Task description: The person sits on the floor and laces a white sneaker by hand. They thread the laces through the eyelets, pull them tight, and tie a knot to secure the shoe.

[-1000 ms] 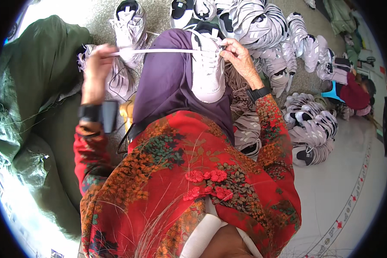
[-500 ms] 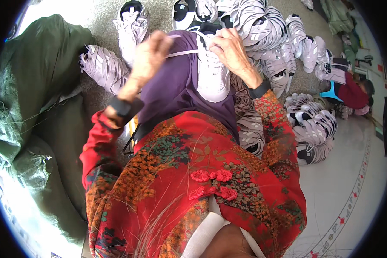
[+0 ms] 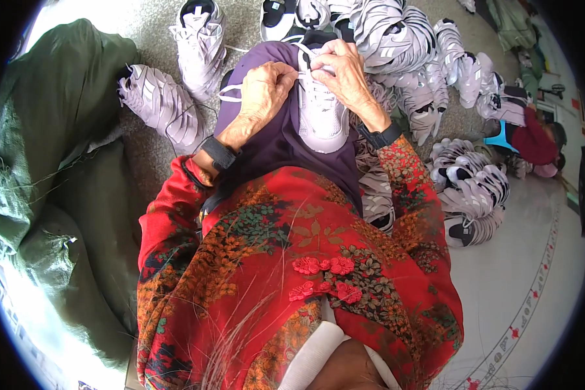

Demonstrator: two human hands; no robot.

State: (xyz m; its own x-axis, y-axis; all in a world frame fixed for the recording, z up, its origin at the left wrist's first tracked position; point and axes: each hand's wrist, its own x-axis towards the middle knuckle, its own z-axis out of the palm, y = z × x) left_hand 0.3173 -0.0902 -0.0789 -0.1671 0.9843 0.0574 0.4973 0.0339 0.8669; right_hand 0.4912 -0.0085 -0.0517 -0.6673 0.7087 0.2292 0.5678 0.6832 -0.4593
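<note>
A white lace-up sneaker (image 3: 322, 123) rests on my purple-clad lap, its toe pointing toward my body. Left of it, my left hand (image 3: 265, 91) is closed with thumb and fingertips pinching the white shoelace (image 3: 230, 97), part of which loops out past the hand. My right hand (image 3: 346, 75) lies over the upper right of the sneaker, thumb and forefinger bent together at the top eyelets. Its fingers hide whether they grip lace or the shoe's edge. Between the two hands a short stretch of lace shows at the eyelets.
Nested rows of sneakers (image 3: 396, 42) crowd the floor ahead and to the right, with another stack (image 3: 471, 185) farther right. Two stacks (image 3: 200, 58) stand at the left. A big green sack (image 3: 65, 123) fills the left side. Another person (image 3: 533, 140) sits at the far right.
My left hand has moved right and toward me, closer to the sneaker, and the lace once stretched taut to it is now slack and looped. The right hand stays at the eyelets.
</note>
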